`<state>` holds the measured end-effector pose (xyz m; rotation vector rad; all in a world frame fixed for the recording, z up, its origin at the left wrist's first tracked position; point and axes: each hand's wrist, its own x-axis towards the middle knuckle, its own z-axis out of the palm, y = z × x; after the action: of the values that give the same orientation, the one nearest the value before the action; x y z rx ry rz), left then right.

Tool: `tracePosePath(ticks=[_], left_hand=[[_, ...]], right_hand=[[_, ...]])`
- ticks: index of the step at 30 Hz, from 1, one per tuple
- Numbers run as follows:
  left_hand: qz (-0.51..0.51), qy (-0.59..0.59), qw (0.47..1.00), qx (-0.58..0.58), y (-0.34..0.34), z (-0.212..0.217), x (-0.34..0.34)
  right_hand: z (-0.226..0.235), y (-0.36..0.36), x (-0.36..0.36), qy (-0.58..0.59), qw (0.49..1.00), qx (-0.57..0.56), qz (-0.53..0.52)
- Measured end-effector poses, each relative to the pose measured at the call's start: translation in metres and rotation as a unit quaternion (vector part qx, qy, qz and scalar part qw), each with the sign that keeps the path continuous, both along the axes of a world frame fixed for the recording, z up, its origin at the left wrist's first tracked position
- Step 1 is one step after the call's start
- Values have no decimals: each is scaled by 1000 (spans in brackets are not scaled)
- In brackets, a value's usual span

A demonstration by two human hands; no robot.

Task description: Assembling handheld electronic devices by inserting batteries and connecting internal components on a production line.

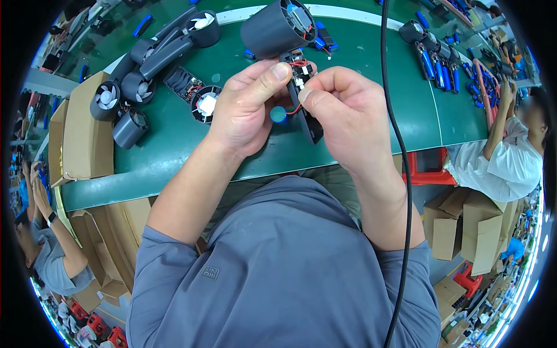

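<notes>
A dark grey handheld fan body (272, 32), with a wide round barrel at the top, is tilted in my left hand (246, 101). My left thumb presses beside its opened handle (307, 119), where a small circuit board and red wires show. Closed in a pinch, my right hand (351, 110) is at a small white plug (299, 83) on the board. A red wire runs from there to a blue cylindrical battery (278, 114), seen end-on between my hands. My fingertips partly hide the plug, so how far it sits in its socket cannot be seen.
Grey fan bodies (136, 87) and an opened fan half (185, 84) lie left on the green table (232, 174), by a cardboard box (87, 130). Blue batteries (438, 72) lie right. A black cable (400, 145) hangs in front. Co-workers sit at both sides.
</notes>
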<state>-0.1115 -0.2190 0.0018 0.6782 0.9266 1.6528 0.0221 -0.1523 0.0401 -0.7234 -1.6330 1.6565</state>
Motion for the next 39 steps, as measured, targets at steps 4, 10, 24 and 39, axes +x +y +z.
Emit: tracePosePath(ticks=[4,10,24,39], left_hand=[[10,-6,1000,10,1,2,4],[6,-11,999,-36,1,1,4],[28,-48,998,-15,2,6,9],[122,-120,985,12,8,4,-3]], right_hand=[[-1,0,0,1,1000,-11,1],[-8,-4,1,30,999,-41,-5],[6,-8,1,26,989,-148,-1],[-37,-6,3,47,993,52,-94]])
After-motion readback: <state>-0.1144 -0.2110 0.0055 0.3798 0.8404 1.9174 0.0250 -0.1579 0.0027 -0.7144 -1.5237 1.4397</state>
